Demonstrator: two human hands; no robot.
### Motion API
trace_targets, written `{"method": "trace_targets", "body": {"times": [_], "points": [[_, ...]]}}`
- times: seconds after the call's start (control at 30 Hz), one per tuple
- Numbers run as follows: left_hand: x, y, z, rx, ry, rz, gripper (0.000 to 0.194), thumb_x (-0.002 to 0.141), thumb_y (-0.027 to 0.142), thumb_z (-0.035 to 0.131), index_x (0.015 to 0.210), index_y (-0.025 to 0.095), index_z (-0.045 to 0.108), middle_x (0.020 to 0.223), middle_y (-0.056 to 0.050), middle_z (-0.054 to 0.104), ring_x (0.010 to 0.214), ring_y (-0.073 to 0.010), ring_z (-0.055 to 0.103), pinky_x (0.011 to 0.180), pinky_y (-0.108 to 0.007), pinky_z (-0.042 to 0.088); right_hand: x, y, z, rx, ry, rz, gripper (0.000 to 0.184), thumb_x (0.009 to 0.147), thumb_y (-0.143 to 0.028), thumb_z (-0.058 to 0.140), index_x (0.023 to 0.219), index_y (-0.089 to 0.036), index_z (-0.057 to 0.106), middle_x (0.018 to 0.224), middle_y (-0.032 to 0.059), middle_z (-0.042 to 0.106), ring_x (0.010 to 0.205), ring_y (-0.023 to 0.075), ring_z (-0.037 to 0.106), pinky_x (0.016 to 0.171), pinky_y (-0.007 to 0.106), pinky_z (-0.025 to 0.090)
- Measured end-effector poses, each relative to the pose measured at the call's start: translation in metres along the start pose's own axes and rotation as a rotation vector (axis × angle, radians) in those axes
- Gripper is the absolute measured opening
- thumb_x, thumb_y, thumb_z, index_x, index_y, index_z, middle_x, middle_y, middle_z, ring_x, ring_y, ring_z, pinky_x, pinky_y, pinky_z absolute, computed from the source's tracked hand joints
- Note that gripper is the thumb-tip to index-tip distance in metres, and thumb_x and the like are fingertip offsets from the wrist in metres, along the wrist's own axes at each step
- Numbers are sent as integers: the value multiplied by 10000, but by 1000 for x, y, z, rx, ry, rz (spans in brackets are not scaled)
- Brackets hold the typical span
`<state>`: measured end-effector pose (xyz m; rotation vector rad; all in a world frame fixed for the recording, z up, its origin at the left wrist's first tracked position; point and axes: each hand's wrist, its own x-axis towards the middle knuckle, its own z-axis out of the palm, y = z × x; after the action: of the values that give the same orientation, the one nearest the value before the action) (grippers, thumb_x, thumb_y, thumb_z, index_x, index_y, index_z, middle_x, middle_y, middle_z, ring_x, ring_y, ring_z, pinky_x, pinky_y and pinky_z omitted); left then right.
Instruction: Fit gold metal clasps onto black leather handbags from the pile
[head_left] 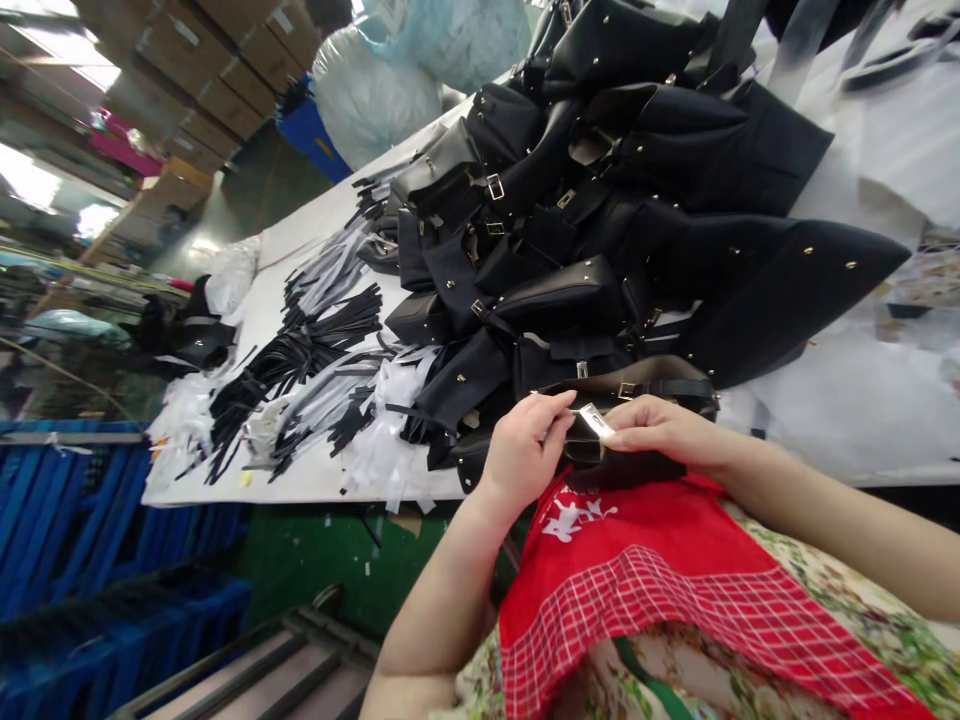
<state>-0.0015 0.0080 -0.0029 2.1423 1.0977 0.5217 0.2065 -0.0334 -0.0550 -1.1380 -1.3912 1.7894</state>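
I have my right grip pinched on the lower-right end of a shiny metal plate, which lies between my two grips, above a black bag at the near edge of the surface. My left grip is narrow beside the plate's other end; I can't tell whether it's closed on anything. White print on the red apron is too small to read.

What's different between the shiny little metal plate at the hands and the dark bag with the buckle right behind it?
The metal plate is silvery, but the bag is dark. The metal plate is tiny, while the bag is much bigger. Both have shiny metal: the bag's is on its buckle.
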Motion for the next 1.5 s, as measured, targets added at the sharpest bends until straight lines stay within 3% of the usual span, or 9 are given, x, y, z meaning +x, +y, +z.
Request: {"method": "trace_targets", "body": {"times": [0.2, 0.43, 0.7, 0.87, 1.03, 1.13, 1.27, 1.4, 1.5], "points": [[-6, 1, -9, 383, -228, 274, 303, 973, 198, 414, 1227, 170, 576, 1040, -78, 695, 915, -166, 662, 796, -294, 559, 7, 6, -10, 183, -229, 130, 436, 771, -556, 672, 665, -133, 668, 640, -1, 547, 593, 119, 454, 582, 267, 394], [-16, 14, -7, 770, -317, 504, 346, 977, 145, 323, 1264, 40, 486, 886, -72, 663, 723, -159, 618, 555, -278, 478, 14, 16, -16, 161, -359, 28, 385, 810, -502, 660, 761, -124, 716, 746, 17, 611, 721, 143, 522, 724, 279, 436], [-12, 18, -3, 742, -293, 583, 298, 981, 151, 288, 1057, 113, 574, 801, -37, 619, 702, -148, 592, 566, -290, 438, 16, 12, -21, 122, -462, -39, 316, 734, -441, 749, 826, -139, 736, 860, 38, 678, 838, 187, 588, 844, 324, 460], [-10, 10, 3, 502, -229, 416, 224, 974, 169, 357, 1023, 123, 571, 880, -54, 650, 780, -154, 621, 664, -266, 514, 16, 15, -22, 131, -461, -56, 287, 765, -408, 729, 867, -140, 750, 871, 49, 696, 831, 181, 609, 822, 302, 468], [-12, 3, 6, 370, -186, 392, 218, 986, 206, 393, 1079, 151, 582, 909, -45, 674, 802, -137, 641, 712, -252, 542, 17, 20, -20, 188, -378, 14, 319, 741, -441, 743, 848, -141, 753, 827, 40, 689, 807, 176, 598, 798, 295, 460], [-16, 4, 5, 477, -249, 422, 284, 982, 209, 398, 1218, 124, 531, 877, -49, 673, 752, -154, 639, 639, -267, 539, 16, 18, -17, 170, -287, 82, 332, 709, -471, 756, 750, -143, 729, 736, 17, 650, 726, 156, 560, 713, 279, 450], [-18, 9, 1, 637, -302, 409, 315, 974, 155, 348, 1221, 75, 525, 875, -73, 663, 741, -162, 633, 608, -273, 533, 12, 11, -8, 42, -125, 122, 370, 712, -518, 733, 661, -153, 691, 617, -10, 556, 616, 125, 480, 568, 251, 387], [-16, 16, 2, 745, -281, 431, 308, 953, 128, 371, 1203, 36, 525, 838, -65, 635, 710, -167, 620, 539, -276, 502, 8, 8, 1, -45, 29, 142, 400, 709, -550, 720, 734, -151, 734, 643, 15, 589, 616, 136, 492, 536, 255, 372], [-14, 21, 5, 803, -234, 461, 270, 948, 116, 365, 1114, 45, 565, 765, -41, 596, 647, -163, 592, 474, -279, 455, 6, 6, 5, -72, 68, 141, 392, 713, -543, 717, 773, -157, 751, 687, 29, 624, 631, 144, 512, 549, 260, 378]]}}
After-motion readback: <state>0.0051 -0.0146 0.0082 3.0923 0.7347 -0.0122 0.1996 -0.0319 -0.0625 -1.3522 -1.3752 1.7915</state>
